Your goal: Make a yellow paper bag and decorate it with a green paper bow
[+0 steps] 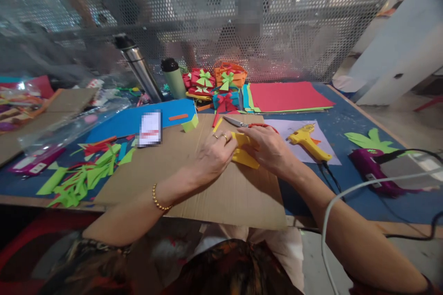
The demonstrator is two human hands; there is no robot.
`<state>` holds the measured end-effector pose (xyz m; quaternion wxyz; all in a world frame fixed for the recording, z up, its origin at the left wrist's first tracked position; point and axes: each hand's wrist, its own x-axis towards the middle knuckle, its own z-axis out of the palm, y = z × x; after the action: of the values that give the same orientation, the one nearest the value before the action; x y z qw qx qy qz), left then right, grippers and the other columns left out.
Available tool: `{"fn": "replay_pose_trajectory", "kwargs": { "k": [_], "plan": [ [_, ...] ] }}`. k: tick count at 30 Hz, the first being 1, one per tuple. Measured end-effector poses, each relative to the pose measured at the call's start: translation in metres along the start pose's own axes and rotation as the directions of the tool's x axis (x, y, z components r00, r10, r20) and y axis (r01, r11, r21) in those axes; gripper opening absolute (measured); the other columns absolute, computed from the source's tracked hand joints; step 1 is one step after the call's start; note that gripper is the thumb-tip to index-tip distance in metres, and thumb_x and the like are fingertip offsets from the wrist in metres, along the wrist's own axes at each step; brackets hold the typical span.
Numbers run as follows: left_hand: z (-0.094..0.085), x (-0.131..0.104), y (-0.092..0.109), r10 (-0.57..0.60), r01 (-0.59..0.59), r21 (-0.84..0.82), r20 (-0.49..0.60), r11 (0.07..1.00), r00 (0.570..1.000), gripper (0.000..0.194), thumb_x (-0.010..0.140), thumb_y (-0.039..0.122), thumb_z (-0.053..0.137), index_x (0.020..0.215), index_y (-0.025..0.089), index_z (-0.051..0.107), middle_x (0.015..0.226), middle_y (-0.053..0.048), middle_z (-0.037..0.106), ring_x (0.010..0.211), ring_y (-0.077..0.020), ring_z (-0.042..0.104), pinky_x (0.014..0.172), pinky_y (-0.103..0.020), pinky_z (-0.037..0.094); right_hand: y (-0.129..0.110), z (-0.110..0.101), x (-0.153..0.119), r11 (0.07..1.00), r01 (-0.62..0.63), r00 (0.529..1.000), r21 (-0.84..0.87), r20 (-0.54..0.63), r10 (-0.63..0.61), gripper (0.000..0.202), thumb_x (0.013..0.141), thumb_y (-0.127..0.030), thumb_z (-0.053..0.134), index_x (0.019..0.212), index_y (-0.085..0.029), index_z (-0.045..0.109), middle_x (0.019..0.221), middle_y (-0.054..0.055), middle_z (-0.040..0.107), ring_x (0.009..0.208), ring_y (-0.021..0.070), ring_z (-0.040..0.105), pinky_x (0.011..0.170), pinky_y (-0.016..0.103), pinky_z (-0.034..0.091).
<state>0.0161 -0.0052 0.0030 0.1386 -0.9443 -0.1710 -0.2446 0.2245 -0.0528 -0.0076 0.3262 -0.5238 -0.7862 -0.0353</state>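
A folded piece of yellow craft paper (245, 156) is between my two hands, above a sheet of brown cardboard (194, 193). My left hand (218, 150), with rings on its fingers, is closed on the paper's left side. On its right side my right hand (266, 147) grips the same piece, its fingertips partly hidden. Just beyond my hands lie scissors (238, 122) with red handles, partly covered by my right hand. Near them are a thin yellow strip (218, 124) and a red strip (215, 120). A small light-green folded paper piece (190, 123) stands farther left.
A yellow hot glue gun (309, 142) rests on a pale sheet at right. Small decorated paper boxes (224, 97), a stack of coloured sheets (290, 97), a steel bottle (141, 69) and a green bottle (174, 78) stand behind. Green paper scraps (86, 175) lie left. A white cable (327, 226) crosses my right forearm.
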Motion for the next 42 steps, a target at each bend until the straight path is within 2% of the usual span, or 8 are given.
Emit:
{"fn": "replay_pose_trajectory", "kwargs": {
  "k": [6, 15, 21, 24, 28, 33, 36, 42],
  "plan": [
    [0.001, -0.004, 0.0, 0.045, -0.044, 0.072, -0.016, 0.996, 0.999, 0.016, 0.102, 0.007, 0.048, 0.095, 0.014, 0.061, 0.095, -0.01, 0.066, 0.082, -0.0224, 0.063, 0.075, -0.035, 0.054, -0.005, -0.002, -0.001, 0.999, 0.021, 0.999, -0.044, 0.025, -0.02, 0.041, 0.088, -0.01, 0.067, 0.128, -0.017, 0.072, 0.112, 0.016, 0.08, 0.101, 0.0318, 0.07, 0.084, 0.044, 0.049],
    [-0.001, -0.009, 0.009, -0.047, 0.038, 0.09, 0.099, 0.995, 0.994, 0.02, 0.101, 0.007, 0.044, 0.104, 0.013, 0.062, 0.104, -0.015, 0.07, 0.071, -0.0205, 0.066, 0.057, -0.032, 0.05, -0.017, -0.018, 0.0, 0.967, 0.123, 0.99, -0.222, 0.097, -0.104, 0.025, 0.095, -0.017, 0.066, 0.118, -0.02, 0.075, 0.098, 0.011, 0.08, 0.088, 0.0278, 0.058, 0.074, 0.039, 0.033],
    [0.002, -0.012, 0.012, -0.07, 0.068, 0.131, 0.01, 0.989, 0.998, 0.018, 0.102, 0.008, 0.044, 0.099, 0.014, 0.061, 0.106, -0.014, 0.07, 0.071, -0.0184, 0.066, 0.061, -0.031, 0.052, -0.021, -0.019, -0.003, 0.972, 0.132, 0.983, -0.195, 0.149, -0.103, 0.021, 0.099, -0.016, 0.059, 0.115, -0.02, 0.071, 0.106, 0.011, 0.077, 0.096, 0.0271, 0.065, 0.08, 0.037, 0.044],
    [0.003, -0.013, 0.012, -0.06, 0.055, 0.145, 0.031, 0.988, 0.998, 0.018, 0.102, 0.009, 0.046, 0.095, 0.015, 0.061, 0.099, -0.012, 0.069, 0.068, -0.0191, 0.065, 0.06, -0.032, 0.052, -0.021, -0.018, -0.006, 0.985, 0.103, 0.987, -0.137, 0.135, -0.084, 0.02, 0.1, -0.013, 0.056, 0.11, -0.02, 0.071, 0.112, 0.013, 0.076, 0.098, 0.0269, 0.069, 0.071, 0.034, 0.047],
    [0.002, -0.012, 0.013, -0.054, 0.047, 0.156, 0.044, 0.987, 0.998, 0.015, 0.102, 0.01, 0.047, 0.097, 0.015, 0.061, 0.1, -0.013, 0.069, 0.069, -0.0202, 0.066, 0.059, -0.033, 0.052, -0.02, -0.021, -0.009, 0.991, 0.096, 0.987, -0.097, 0.141, -0.082, 0.019, 0.104, -0.022, 0.053, 0.106, -0.019, 0.071, 0.113, 0.016, 0.076, 0.094, 0.0276, 0.073, 0.068, 0.033, 0.05],
    [0.005, -0.012, 0.013, -0.045, 0.039, 0.153, 0.036, 0.987, 0.998, 0.02, 0.101, 0.006, 0.044, 0.102, 0.014, 0.062, 0.098, -0.013, 0.069, 0.074, -0.0223, 0.067, 0.062, -0.033, 0.052, -0.017, -0.028, -0.009, 1.0, 0.003, 0.997, 0.028, 0.082, -0.005, 0.034, 0.108, -0.023, 0.042, 0.124, -0.016, 0.071, 0.105, 0.015, 0.081, 0.086, 0.0254, 0.076, 0.071, 0.033, 0.055],
    [0.005, -0.012, 0.014, -0.055, 0.048, 0.122, 0.049, 0.991, 0.997, 0.021, 0.101, 0.005, 0.043, 0.107, 0.013, 0.062, 0.102, -0.014, 0.069, 0.075, -0.0221, 0.067, 0.063, -0.034, 0.052, -0.016, -0.029, -0.008, 0.995, -0.064, 0.996, 0.072, 0.071, 0.058, 0.033, 0.104, -0.023, 0.049, 0.129, -0.018, 0.07, 0.11, 0.013, 0.082, 0.089, 0.0245, 0.077, 0.075, 0.032, 0.057],
    [0.002, -0.011, 0.014, -0.065, 0.058, 0.076, 0.09, 0.995, 0.994, 0.021, 0.1, 0.005, 0.044, 0.108, 0.012, 0.062, 0.112, -0.016, 0.067, 0.077, -0.0211, 0.067, 0.065, -0.034, 0.053, -0.013, -0.022, -0.009, 0.996, -0.093, 0.992, 0.015, 0.082, 0.092, 0.025, 0.091, -0.018, 0.063, 0.113, -0.019, 0.074, 0.099, 0.009, 0.081, 0.077, 0.0213, 0.073, 0.068, 0.029, 0.054]
  ]
}}
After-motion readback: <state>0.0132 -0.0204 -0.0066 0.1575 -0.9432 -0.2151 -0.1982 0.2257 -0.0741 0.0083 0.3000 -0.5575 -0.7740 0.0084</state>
